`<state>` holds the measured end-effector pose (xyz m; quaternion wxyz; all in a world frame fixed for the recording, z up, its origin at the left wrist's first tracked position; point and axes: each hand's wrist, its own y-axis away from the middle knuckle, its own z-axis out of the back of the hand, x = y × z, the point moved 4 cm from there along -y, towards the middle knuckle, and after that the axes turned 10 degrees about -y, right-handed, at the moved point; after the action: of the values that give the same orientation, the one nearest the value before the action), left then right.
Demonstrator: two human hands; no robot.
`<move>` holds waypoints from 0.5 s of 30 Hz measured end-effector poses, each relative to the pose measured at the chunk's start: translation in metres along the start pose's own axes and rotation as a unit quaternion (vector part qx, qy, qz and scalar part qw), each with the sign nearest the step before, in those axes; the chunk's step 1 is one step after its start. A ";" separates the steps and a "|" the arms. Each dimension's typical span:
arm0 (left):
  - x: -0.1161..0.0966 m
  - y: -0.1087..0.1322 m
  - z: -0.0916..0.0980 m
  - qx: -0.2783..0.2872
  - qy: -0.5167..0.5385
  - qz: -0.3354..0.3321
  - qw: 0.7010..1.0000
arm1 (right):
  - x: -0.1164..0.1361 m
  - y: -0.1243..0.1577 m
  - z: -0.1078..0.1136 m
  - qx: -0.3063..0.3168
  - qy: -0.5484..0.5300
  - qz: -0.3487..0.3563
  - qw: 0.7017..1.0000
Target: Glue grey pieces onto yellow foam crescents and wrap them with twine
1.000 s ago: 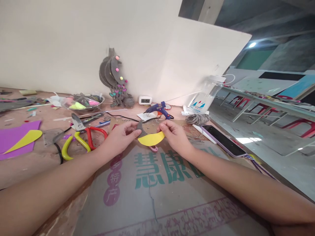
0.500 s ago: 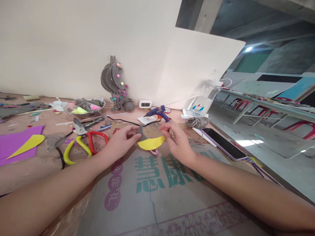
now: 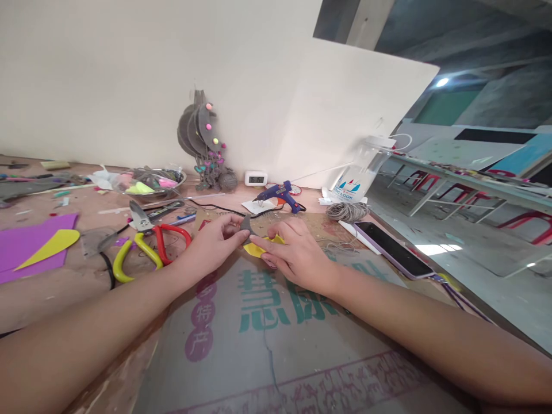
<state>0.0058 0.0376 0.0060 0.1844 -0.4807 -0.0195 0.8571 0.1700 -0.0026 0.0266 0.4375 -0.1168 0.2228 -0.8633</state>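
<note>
My left hand [image 3: 219, 238] pinches the upper tip of a dark grey crescent-shaped piece [image 3: 245, 224], thumb over fingers. A yellow piece [image 3: 254, 249] lies along the crescent's lower side, probably felt or foam sheet. My right hand [image 3: 297, 253] is closed over the yellow piece, its index finger stretched along it toward my left thumb. These fingers cover most of the yellow and the rest of the crescent. Both pieces are held just above a printed cardboard sheet [image 3: 224, 356].
Red and yellow-handled cutters [image 3: 140, 218] and purple sheets [image 3: 34, 244] lie left. Behind my hands are a blue glue gun [image 3: 280, 195], a small clock [image 3: 256, 179] and a grey hanging ornament [image 3: 196, 135]. Grey cord [image 3: 347, 211], a phone [image 3: 394, 250] and a bottle [image 3: 356, 172] stand right.
My right hand has moved left from the yellow piece's right end, and its fingers now cover most of it. My left hand keeps its pinch. The view has shifted slightly.
</note>
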 end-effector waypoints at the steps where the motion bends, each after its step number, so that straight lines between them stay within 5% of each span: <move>1: 0.001 0.000 0.000 0.001 0.000 0.001 1.000 | 0.001 -0.001 0.000 0.009 0.005 0.000 1.000; 9: 0.004 -0.001 -0.002 0.013 0.026 -0.007 1.000 | 0.008 -0.003 -0.002 0.033 0.035 0.018 0.999; 15: 0.000 0.000 0.000 -0.006 0.016 -0.015 1.000 | 0.003 0.000 0.003 -0.020 0.003 0.007 1.000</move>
<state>0.0060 0.0376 0.0064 0.1946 -0.4949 -0.0292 0.8464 0.1694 -0.0062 0.0291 0.4404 -0.1214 0.2418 -0.8560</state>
